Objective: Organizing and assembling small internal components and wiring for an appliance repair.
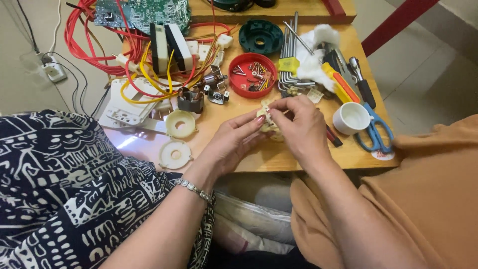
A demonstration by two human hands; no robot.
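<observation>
Wooden table (279,154) | both hands (298,124) pinch small cream plastic part (266,115)

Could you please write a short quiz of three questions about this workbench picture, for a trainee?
1. True or false: both hands hold the same small cream plastic part.
2. What lies in the red round lid? A) screws and small metal bits B) coins C) water
3. Fill in: the blue-handled scissors lie just to the ____ of the white cup, as the picture shows it.

Key
1. True: the left hand and the right hand meet on it above the wooden table.
2. A
3. right
</observation>
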